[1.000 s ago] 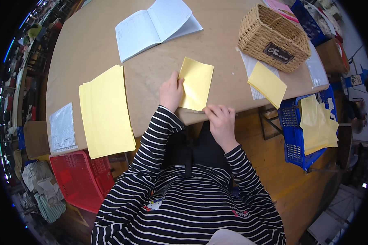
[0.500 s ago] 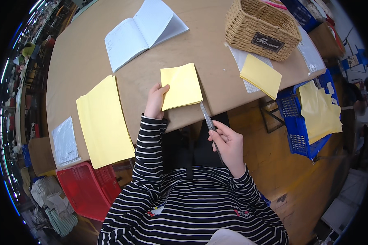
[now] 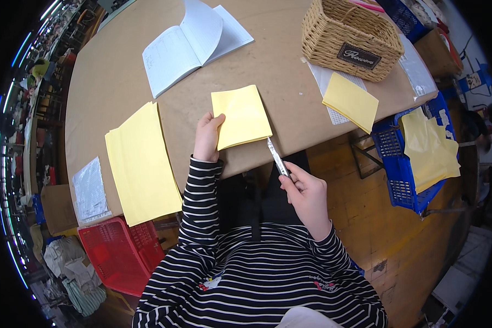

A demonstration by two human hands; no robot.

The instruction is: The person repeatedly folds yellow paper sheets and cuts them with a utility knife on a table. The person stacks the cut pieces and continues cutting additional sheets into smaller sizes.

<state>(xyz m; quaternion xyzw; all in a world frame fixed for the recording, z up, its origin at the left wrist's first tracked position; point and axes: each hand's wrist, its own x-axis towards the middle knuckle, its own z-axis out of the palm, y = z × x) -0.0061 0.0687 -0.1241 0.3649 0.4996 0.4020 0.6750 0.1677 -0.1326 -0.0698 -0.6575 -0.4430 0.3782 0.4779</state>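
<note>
My left hand (image 3: 208, 134) grips the left edge of a folded yellow paper (image 3: 241, 116), thumb on top and fingers underneath. This folded paper lies near the front edge of the brown-covered table (image 3: 279, 71). In my right hand (image 3: 307, 191) is a utility knife (image 3: 277, 157), its metal blade pointing up and away from me. The blade's tip meets the paper's near right corner. To the left lies a stack of large yellow sheets (image 3: 142, 164), reaching past the table's edge. Another folded yellow paper (image 3: 351, 102) rests at the right.
An open notebook (image 3: 175, 57) lies at the far side. A wicker basket (image 3: 350, 41) stands at the far right. Below the table's right edge, a blue crate (image 3: 391, 164) holds yellow paper scraps (image 3: 429, 150). A red crate (image 3: 115, 254) stands lower left, near a clear plastic packet (image 3: 90, 188).
The view has shifted slightly. The knife blade now catches the light, and its tip stays at the paper's corner. A notebook page has curled. Both hands keep their hold.
</note>
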